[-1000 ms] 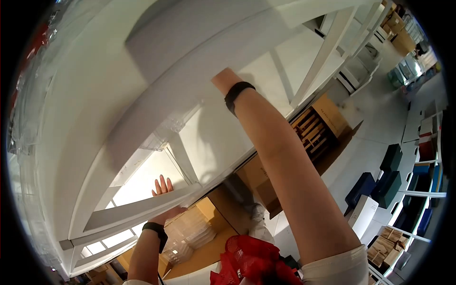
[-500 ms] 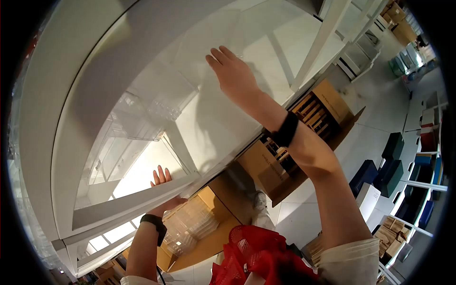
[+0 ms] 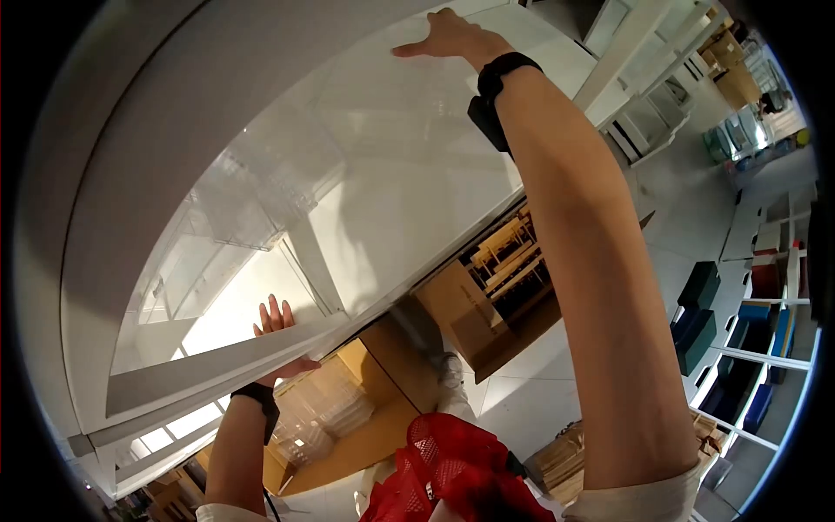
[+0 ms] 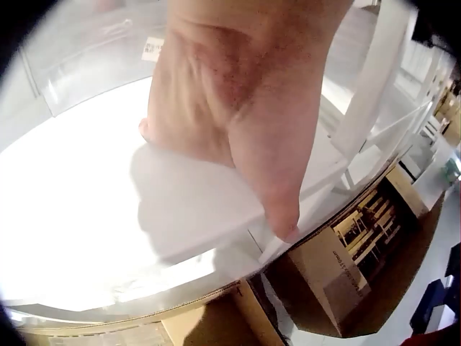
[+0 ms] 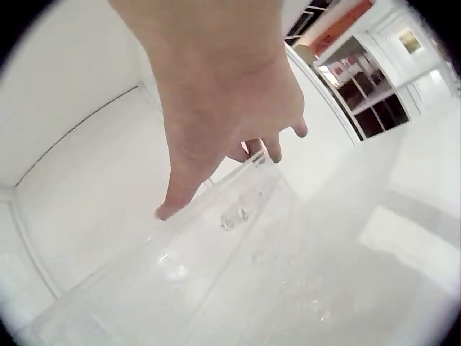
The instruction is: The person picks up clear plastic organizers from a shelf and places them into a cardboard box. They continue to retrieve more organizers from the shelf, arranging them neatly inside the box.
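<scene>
My right hand (image 3: 452,36) reaches far over the white shelf (image 3: 409,209), thumb and fingers spread apart. In the right wrist view, its thumb and fingertips touch the upper edge of a clear plastic box (image 5: 209,249), and some fingertips are hidden behind that edge. My left hand (image 4: 230,101) rests across a white shelf rail (image 3: 226,361), its straight fingers beyond the rail and its thumb on the near side. More clear plastic boxes (image 3: 252,187) stand on the shelf past the left hand.
Below the shelf, an open carton (image 3: 383,426) holds clear plastic containers (image 3: 317,409). A second carton (image 3: 461,304) holds wooden pieces. Red mesh (image 3: 435,474) hangs at the person's front. Dark boxes (image 3: 696,313) and a filled shelf unit (image 3: 774,331) stand right.
My right hand came back into sight from beyond the shelf's upper frame, then moved farther up and right, its thumb and fingers spreading. The left hand stays at the rail.
</scene>
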### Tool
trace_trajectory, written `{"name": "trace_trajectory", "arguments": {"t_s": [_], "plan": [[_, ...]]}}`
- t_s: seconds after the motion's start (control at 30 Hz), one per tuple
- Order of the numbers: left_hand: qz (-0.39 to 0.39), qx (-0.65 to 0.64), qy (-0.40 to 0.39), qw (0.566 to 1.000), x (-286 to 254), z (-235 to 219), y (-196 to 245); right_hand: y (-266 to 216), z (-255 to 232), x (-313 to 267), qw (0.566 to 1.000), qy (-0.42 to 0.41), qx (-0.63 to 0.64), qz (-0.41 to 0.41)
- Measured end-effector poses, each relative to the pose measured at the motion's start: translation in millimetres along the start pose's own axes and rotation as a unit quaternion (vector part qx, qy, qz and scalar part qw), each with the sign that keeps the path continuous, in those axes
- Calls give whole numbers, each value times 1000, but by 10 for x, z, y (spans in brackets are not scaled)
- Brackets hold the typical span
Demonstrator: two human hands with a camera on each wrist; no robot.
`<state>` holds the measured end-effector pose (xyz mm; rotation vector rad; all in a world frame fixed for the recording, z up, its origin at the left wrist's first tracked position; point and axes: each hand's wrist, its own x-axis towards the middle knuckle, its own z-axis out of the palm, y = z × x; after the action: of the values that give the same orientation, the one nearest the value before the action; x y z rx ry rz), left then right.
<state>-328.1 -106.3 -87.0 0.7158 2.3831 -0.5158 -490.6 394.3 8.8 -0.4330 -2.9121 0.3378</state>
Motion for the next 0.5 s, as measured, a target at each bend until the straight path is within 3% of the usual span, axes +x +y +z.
{"name": "trace_trajectory", "arguments": {"t_s": [0.07,0.23,0.33,0.47,0.5], "plan": [[5,-1,6,1000,17,59,-36,-93,-263,-132,996,-86,-25,11],[84,31,45,995,112,217,-169,-12,-154,-585,994,-32,-80,69],[95,104,-35,989,57,-92,-27,-191,-348,-1186,990,-15,-51,131],[99,56,-44,993,25,-154,8,-393,-495,-1970,982,-4,50,181],[83,18,-76,993,-33,-239,79,-413,-524,-2129,979,-33,74,189]]}}
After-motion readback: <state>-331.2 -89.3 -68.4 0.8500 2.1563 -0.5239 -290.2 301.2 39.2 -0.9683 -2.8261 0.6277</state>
